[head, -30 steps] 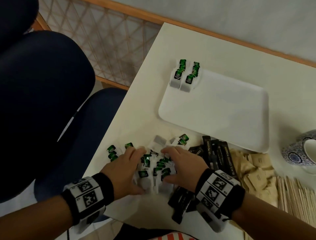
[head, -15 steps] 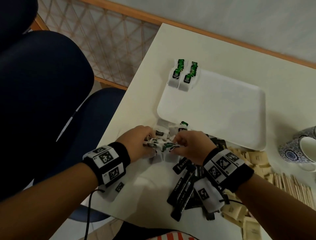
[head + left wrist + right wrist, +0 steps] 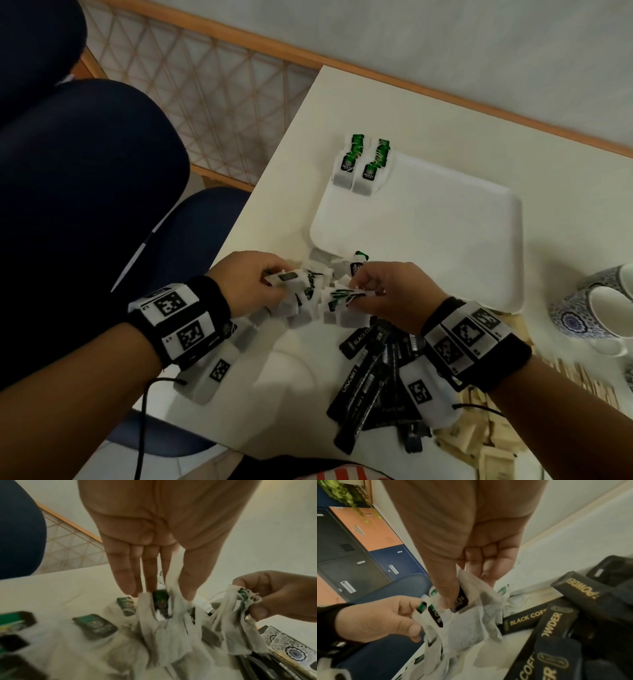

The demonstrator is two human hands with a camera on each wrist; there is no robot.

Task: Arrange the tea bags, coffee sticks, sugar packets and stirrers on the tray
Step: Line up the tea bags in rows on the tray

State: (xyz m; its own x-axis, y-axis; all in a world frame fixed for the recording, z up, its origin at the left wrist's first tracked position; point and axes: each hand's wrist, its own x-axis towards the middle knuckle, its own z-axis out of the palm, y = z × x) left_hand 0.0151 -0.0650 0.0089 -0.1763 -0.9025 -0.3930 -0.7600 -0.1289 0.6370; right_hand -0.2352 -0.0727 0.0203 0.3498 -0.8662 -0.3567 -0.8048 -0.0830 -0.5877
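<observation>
The left hand pinches a bunch of tea bags between thumb and fingers, lifted just above the desk. The right hand pinches another bunch beside it. More tea bags lie under them, near the tray's near corner. Two rows of tea bags sit on the tray's far left corner. Coffee sticks lie under the right wrist.

tea bags white w/ green tags, bunch lifted nr tray edge | 2 rows on tray corner | coffee sticks black, piled | sugar packets tan | stirrers wood
</observation>
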